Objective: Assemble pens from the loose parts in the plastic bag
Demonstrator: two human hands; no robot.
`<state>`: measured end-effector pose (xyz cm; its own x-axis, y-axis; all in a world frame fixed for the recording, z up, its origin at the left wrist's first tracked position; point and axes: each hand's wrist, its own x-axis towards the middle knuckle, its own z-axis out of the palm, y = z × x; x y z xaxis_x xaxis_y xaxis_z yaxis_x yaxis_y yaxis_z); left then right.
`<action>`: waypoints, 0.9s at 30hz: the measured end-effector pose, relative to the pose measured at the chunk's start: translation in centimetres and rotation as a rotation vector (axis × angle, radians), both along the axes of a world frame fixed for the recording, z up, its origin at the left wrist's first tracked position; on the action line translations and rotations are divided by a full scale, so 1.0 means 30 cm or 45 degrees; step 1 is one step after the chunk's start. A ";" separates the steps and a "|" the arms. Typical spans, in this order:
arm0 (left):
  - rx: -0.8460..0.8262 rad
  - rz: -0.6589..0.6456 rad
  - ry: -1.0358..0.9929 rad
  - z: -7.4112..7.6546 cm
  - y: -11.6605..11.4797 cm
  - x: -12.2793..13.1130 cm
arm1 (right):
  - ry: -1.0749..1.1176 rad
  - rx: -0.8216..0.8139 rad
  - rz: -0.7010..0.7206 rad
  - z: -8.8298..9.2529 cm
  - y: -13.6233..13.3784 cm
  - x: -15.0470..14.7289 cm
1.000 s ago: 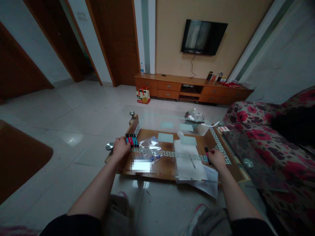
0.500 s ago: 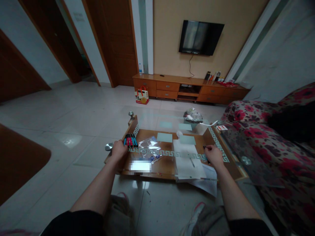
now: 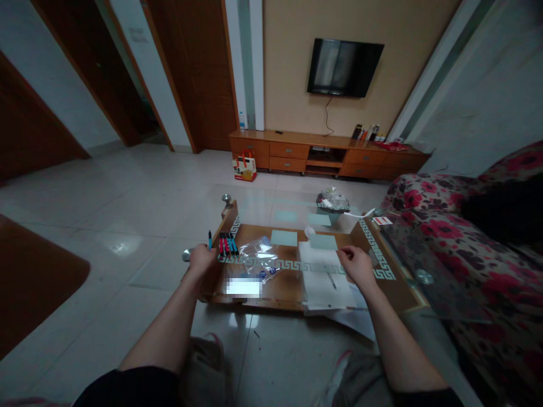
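Note:
At the left end of the glass-topped coffee table (image 3: 292,305), my left hand (image 3: 202,259) is closed on a blue-and-black pen (image 3: 210,238) that stands up out of the fingers. Just right of it, several red and blue pens (image 3: 228,244) lie side by side in a row. My right hand (image 3: 357,264) hovers at the right edge of the white paper (image 3: 322,271), its fingers curled together; whatever they hold, if anything, does not show. Another pen (image 3: 331,281) lies on the paper. A clear plastic bag (image 3: 258,255) rests between the pens and the paper.
A blurred bright rectangle (image 3: 243,287) lies near the front edge. At the back right of the glass is a dark bowl (image 3: 333,202) with crumpled wrappers. The floral sofa (image 3: 441,226) borders the table's right side; a TV cabinet (image 3: 292,150) stands beyond.
My left hand has taken a blue pen from the left end of the row and drawn slightly left. My right hand has moved left toward the paper; the dark pen at its fingers no longer shows.

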<state>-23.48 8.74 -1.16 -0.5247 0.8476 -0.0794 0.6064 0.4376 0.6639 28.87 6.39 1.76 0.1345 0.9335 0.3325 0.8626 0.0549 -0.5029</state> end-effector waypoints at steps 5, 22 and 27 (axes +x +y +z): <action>0.145 -0.099 -0.507 0.069 -0.008 0.126 | 0.386 -0.129 0.051 0.037 -0.018 -0.085; 0.329 -1.147 -0.429 0.281 -0.291 0.551 | 1.244 -0.767 0.489 0.114 -0.135 -0.331; 0.468 -1.223 -0.186 0.281 -0.301 0.552 | 1.202 -0.758 0.513 0.125 -0.140 -0.340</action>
<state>-6.93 -0.28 7.27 0.3786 0.8883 0.2601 0.4956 -0.4319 0.7536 18.68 2.18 5.51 -0.2453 0.9390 -0.2411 0.1105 -0.2200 -0.9692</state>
